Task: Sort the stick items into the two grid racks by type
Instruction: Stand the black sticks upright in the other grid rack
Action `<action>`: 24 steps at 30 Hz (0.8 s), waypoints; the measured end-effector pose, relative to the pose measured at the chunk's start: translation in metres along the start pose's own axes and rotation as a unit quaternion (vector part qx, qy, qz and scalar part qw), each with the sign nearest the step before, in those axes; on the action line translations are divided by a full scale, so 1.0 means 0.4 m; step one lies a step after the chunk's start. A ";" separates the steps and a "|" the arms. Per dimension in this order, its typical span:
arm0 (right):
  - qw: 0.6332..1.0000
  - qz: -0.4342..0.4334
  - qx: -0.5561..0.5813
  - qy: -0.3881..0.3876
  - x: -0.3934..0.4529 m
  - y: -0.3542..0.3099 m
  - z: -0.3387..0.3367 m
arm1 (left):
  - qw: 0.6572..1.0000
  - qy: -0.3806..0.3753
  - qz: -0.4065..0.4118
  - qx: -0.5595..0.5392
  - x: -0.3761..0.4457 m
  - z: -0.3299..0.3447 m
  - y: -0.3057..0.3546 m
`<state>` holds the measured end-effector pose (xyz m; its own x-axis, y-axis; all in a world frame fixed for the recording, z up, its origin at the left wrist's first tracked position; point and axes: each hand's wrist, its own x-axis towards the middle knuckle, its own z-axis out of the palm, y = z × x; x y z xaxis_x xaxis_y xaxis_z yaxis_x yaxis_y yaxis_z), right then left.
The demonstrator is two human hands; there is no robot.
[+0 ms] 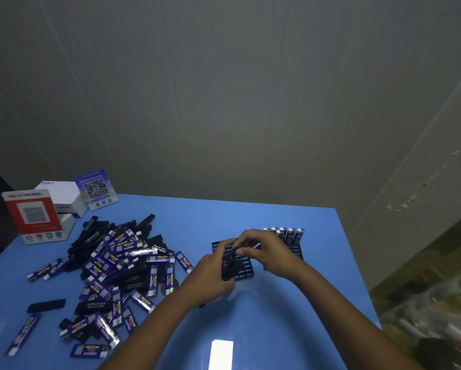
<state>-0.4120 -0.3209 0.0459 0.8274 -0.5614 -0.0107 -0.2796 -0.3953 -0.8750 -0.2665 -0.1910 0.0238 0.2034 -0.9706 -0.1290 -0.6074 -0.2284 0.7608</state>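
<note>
The left hand (pixel 210 276) curls round a bundle of black sticks (pixel 228 265), and the right hand (pixel 266 252) pinches the top of one of them above the near grid rack (pixel 244 267), a dark slotted plastic block that both hands partly cover. At two o'clock from the hands, the second rack (pixel 294 249) holds upright blue-labelled sticks (pixel 288 233). At nine o'clock a loose pile (pixel 117 265) of matte black and glossy blue sticks sprawls over the smooth blue table (pixel 290 316). At ten o'clock stand a white box (pixel 63 194) and two QR-code signs (pixel 95 189).
</note>
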 end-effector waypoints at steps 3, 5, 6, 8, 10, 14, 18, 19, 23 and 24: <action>1.000 -0.010 -0.001 -0.008 0.009 0.002 -0.001 | 1.000 -0.002 -0.008 -0.012 0.005 -0.009 -0.006; 1.000 -0.011 -0.002 -0.008 0.017 0.006 0.004 | 1.000 -0.003 -0.013 -0.020 0.006 -0.014 -0.016; 1.000 -0.011 0.000 -0.009 0.021 0.007 0.005 | 1.000 -0.004 -0.016 -0.022 0.006 -0.017 -0.020; 1.000 -0.010 0.003 -0.010 0.032 0.008 0.007 | 0.999 -0.008 -0.020 -0.026 0.006 -0.023 -0.027; 1.000 0.002 0.009 -0.019 0.045 0.004 0.008 | 0.999 -0.012 -0.024 -0.033 0.010 -0.031 -0.033; 1.000 0.014 0.006 -0.016 0.083 -0.001 0.004 | 0.999 -0.017 -0.031 -0.041 0.020 -0.059 -0.056; 0.998 0.051 0.026 0.039 0.129 0.008 -0.036 | 0.997 -0.012 -0.070 -0.044 0.033 -0.095 -0.107; 0.996 0.060 0.036 0.050 0.138 0.012 -0.045 | 0.996 -0.008 -0.076 -0.046 0.037 -0.104 -0.119; 0.992 0.102 0.056 0.043 0.167 0.027 -0.047 | 0.995 0.006 -0.081 -0.050 0.062 -0.135 -0.156; 0.990 0.116 0.066 0.039 0.174 0.029 -0.042 | 0.995 0.008 -0.079 -0.052 0.068 -0.142 -0.163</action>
<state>-0.3656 -0.3768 0.0431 0.7061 -0.6832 -0.1862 -0.3877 -0.1529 -0.9090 -0.1777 -0.1983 0.0067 0.3033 -0.9213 -0.2434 -0.4843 -0.3690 0.7933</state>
